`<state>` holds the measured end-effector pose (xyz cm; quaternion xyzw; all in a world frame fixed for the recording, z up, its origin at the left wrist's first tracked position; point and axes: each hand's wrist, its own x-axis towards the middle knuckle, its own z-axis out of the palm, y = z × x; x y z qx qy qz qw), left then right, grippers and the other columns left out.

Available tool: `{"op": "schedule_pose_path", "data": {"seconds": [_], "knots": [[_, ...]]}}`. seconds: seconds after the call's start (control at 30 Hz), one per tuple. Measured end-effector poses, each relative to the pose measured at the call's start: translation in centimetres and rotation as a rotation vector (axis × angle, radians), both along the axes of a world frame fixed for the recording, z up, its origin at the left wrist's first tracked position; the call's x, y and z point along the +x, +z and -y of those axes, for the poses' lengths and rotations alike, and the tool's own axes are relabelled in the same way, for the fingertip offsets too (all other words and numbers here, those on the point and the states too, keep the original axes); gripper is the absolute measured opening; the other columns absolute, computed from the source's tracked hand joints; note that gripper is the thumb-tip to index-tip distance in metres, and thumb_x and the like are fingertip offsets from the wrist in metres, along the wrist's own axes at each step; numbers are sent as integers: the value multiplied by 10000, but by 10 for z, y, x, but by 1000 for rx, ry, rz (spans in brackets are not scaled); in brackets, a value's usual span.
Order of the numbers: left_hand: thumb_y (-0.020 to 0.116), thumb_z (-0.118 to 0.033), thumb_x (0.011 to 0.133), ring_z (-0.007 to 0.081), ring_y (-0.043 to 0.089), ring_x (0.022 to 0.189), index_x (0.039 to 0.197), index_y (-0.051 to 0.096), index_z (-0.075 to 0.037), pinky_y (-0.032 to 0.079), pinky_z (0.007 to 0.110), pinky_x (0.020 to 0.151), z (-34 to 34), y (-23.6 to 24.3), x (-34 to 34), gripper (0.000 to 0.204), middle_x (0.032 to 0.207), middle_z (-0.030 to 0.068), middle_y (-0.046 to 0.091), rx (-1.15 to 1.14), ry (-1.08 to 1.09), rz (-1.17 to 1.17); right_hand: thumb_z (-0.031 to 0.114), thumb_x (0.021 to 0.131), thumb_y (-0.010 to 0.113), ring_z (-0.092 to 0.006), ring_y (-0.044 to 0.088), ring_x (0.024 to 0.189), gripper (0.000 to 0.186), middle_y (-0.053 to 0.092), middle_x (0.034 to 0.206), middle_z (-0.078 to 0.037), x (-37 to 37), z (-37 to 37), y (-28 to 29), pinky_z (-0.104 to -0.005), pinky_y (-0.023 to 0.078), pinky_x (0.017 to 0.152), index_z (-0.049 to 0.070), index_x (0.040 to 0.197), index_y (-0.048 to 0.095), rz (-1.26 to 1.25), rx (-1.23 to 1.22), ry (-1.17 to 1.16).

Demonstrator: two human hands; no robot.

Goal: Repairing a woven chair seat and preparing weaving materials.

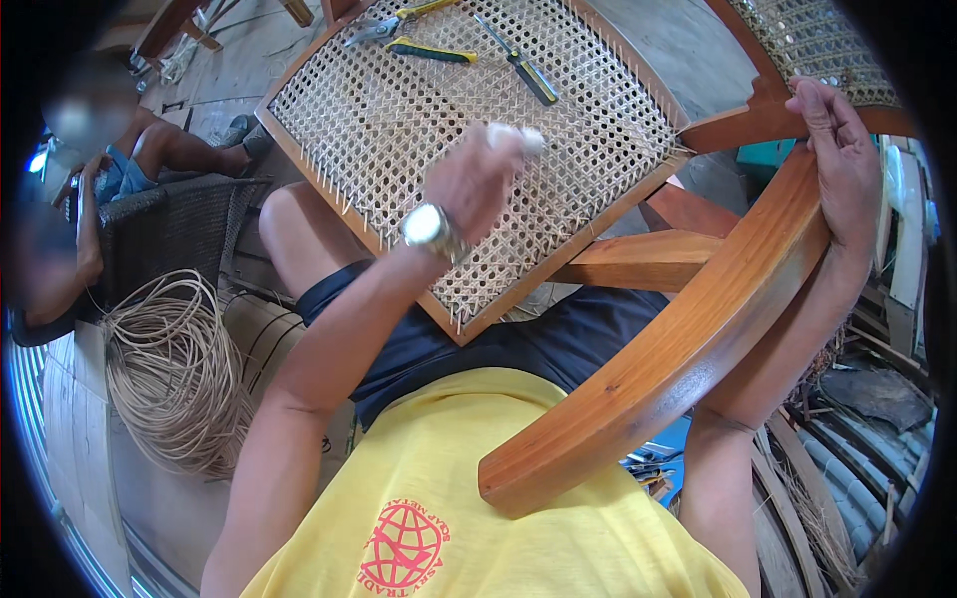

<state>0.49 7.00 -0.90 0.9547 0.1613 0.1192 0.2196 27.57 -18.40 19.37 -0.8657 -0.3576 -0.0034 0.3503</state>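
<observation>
One rattan coil (pixel 177 374) near cane seat (pixel 374 130) — left fingers (pixel 488 164) grip wad (pixel 530 142), right fingers (pixel 817 108) wood (pixel 718 279).

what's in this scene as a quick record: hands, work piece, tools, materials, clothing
left hand: blurred, holding an unclear white wad over the seat; metal-banded watch on wrist
right hand: against the upper end of a curved wooden chair member
work piece: wood-framed woven cane seat
tools: yellow-handled shears and a thin-bladed hand tool, both on the seat
materials: coiled cane strands, at left
clothing: yellow shirt, dark shorts
</observation>
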Motion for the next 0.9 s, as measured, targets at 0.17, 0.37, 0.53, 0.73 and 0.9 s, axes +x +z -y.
{"op": "schedule_pose_path", "data": {"seconds": [0.17,0.37,0.53,0.73,0.9], "knots": [[614,-109,1029,249,705,729,1353,647,-219,620,419,588,33,-11,42,344,1010,152,631,8,-118,6,444,1072,690,-95,687,1073,411,767,1080,-16,0,1,1,-258,497,974,120,1315,763,-6,1,-8],[697,-149,934,256,749,848,1037,716,-86,627,382,670,97,4,74,122,1021,120,647,6,-140,-27,393,1091,679,-72,666,1068,397,749,1138,-6,8,6,-3,-240,487,893,101,1354,735,-77,33,24],[696,-129,981,298,727,923,1205,728,-203,615,422,760,26,0,-9,238,1116,109,685,-219,-53,200,381,1119,627,-57,657,1128,407,739,1233,12,23,20,-8,-219,481,894,117,1420,702,-30,-46,-22],[675,-304,1031,359,735,839,1273,748,-304,611,469,744,-106,25,-101,252,999,170,694,157,542,-204,384,1136,585,-57,552,890,429,734,1124,6,34,24,-15,-208,453,834,71,1404,704,202,-111,17],[650,-362,1040,455,726,936,1253,706,-128,591,529,823,-131,19,-89,321,1110,251,716,193,568,-192,377,1132,599,-76,632,1113,411,725,1238,-8,21,18,-7,-215,471,912,84,1405,692,96,-79,-36]]}}
